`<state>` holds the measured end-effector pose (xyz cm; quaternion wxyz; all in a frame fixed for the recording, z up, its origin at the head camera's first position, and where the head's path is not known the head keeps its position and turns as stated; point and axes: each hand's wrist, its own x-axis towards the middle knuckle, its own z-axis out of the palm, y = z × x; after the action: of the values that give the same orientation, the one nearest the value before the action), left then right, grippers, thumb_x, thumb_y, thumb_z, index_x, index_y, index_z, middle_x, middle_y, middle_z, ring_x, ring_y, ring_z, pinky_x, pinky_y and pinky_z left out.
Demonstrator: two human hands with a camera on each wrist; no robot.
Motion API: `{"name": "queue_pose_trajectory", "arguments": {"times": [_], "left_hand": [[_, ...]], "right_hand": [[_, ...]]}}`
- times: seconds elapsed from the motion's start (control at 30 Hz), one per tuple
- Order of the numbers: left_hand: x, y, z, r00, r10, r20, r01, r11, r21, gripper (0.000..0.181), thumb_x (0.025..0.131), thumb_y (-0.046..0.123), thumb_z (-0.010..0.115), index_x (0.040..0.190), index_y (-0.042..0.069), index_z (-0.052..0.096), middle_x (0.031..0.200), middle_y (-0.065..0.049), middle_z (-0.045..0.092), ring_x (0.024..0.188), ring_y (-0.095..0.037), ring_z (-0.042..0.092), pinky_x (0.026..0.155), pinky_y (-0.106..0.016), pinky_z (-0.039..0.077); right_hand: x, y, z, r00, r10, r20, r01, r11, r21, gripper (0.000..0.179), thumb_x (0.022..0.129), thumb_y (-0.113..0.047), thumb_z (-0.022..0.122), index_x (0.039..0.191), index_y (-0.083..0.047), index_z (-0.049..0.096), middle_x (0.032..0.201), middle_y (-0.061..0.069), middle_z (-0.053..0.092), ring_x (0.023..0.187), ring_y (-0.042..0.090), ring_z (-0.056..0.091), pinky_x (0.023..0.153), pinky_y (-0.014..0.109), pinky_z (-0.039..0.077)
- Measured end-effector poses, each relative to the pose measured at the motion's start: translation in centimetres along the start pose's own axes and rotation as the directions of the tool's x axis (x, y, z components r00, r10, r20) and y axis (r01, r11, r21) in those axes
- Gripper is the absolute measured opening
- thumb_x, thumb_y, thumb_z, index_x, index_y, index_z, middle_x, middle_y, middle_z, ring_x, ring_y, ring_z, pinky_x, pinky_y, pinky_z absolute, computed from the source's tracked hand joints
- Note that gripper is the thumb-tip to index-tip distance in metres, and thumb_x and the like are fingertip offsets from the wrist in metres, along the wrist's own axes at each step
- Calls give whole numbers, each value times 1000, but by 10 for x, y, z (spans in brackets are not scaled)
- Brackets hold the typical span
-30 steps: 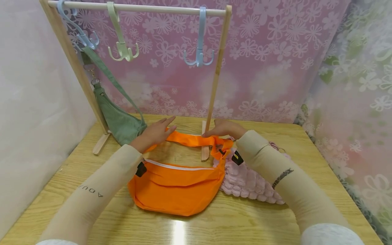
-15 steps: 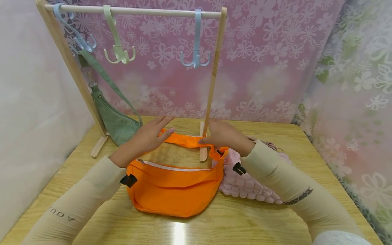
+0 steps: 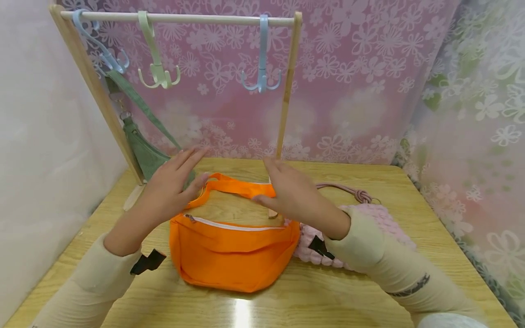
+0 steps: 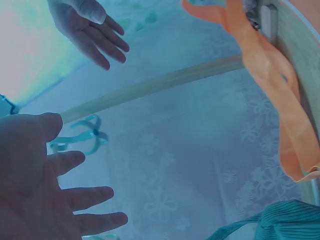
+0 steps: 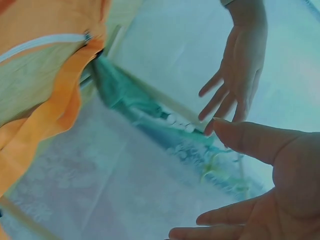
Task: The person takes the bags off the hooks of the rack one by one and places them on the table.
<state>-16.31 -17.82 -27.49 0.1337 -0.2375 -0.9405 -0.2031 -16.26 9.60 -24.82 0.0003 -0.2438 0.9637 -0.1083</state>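
Observation:
An orange waist bag (image 3: pixel 235 257) with a white zipper lies on the wooden table, its strap (image 3: pixel 234 186) looped behind it. My left hand (image 3: pixel 170 184) is held over the strap's left side, fingers straight and nothing in it. Opposite, my right hand (image 3: pixel 297 193) has extended fingers too and overlaps the strap's right end in the head view. In the left wrist view the strap (image 4: pixel 270 75) appears well apart from the left hand (image 4: pixel 40 175). The right wrist view shows an empty right palm (image 5: pixel 280 185) facing the left hand (image 5: pixel 242 65).
A wooden rack (image 3: pixel 180 17) carries a blue hook (image 3: pixel 110 59), a green hook (image 3: pixel 160 75) and another blue hook (image 3: pixel 261 79). From the left one hangs a green bag (image 3: pixel 143 150). A pink quilted bag (image 3: pixel 385 218) with a knotted cord lies at the right.
Both hands have come off the orange strap and drawn back toward me, the left one also moving left. The orange bag has stayed in place.

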Motion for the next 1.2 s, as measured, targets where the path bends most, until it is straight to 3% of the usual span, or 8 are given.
{"name": "queue_pose_trajectory", "arguments": {"times": [0.13,0.37,0.57,0.8,1.07,1.2], "left_hand": [[-9,-1,-8,999,-19,-38,19,1000,-5,62,102,45,43,156,24,21,159,-15,23,144,-43,19,108,-68,19],[-12,-13,-14,990,-61,-126,52,996,-73,63,103,40,46,157,21,20,159,-18,20,144,-43,18,107,-69,20],[-8,-31,-23,963,-106,-248,67,985,-162,61,103,39,44,157,24,20,160,-15,18,145,-40,17,110,-68,15],[4,-56,-41,903,-180,-391,112,975,-190,58,104,38,39,156,19,22,159,-13,22,146,-35,18,112,-64,16],[20,-89,-68,816,-275,-509,201,960,-196,56,103,36,36,155,21,25,158,-12,25,145,-32,21,114,-62,16],[33,-108,-84,757,-292,-584,238,956,-169,57,101,36,39,155,21,27,156,-10,28,145,-25,23,117,-53,18]], "right_hand": [[-6,-11,1,996,-63,-62,63,998,-7,90,91,-50,63,155,-5,19,154,17,34,138,32,39,108,49,37],[-8,-35,5,973,-133,-188,140,990,28,86,92,-47,63,155,-6,20,153,15,36,138,30,39,107,49,39],[-3,-60,10,959,-154,-237,174,982,67,84,92,-47,63,155,-8,22,154,10,36,139,25,37,106,46,40],[18,-80,9,930,-178,-322,234,961,146,79,94,-44,62,154,-8,27,155,9,35,139,24,38,109,43,38],[64,-92,5,928,-146,-344,221,957,187,72,94,-40,63,150,-5,34,148,9,45,132,24,47,105,37,43],[94,-100,3,941,-118,-319,185,965,188,70,94,-42,63,149,-8,37,138,5,56,102,15,63,92,29,51]]}}
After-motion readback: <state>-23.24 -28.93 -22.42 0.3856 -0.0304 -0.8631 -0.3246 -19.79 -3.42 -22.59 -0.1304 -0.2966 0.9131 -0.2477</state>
